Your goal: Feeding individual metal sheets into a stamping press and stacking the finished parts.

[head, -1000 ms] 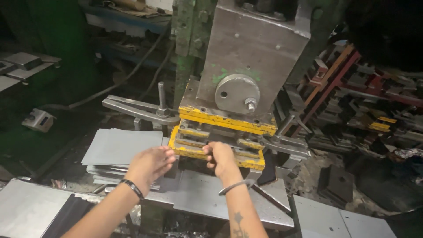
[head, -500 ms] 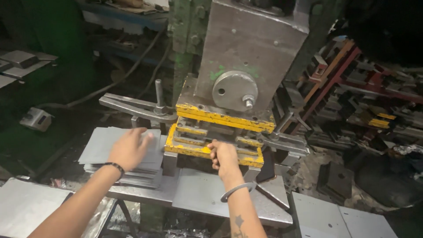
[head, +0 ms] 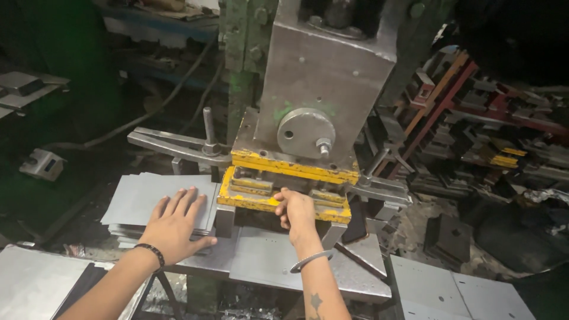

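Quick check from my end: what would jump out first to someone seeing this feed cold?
The grey press head fills the upper middle, with a chipped yellow die under it. The right hand is at the die's front edge, while the left hand lies flat on a stack of grey metal sheets to the left. Red racks of tooling crowd the right.

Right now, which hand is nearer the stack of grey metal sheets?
Left. The left hand lies flat on the stack of grey metal sheets; the right hand is off to its right, at the yellow die.
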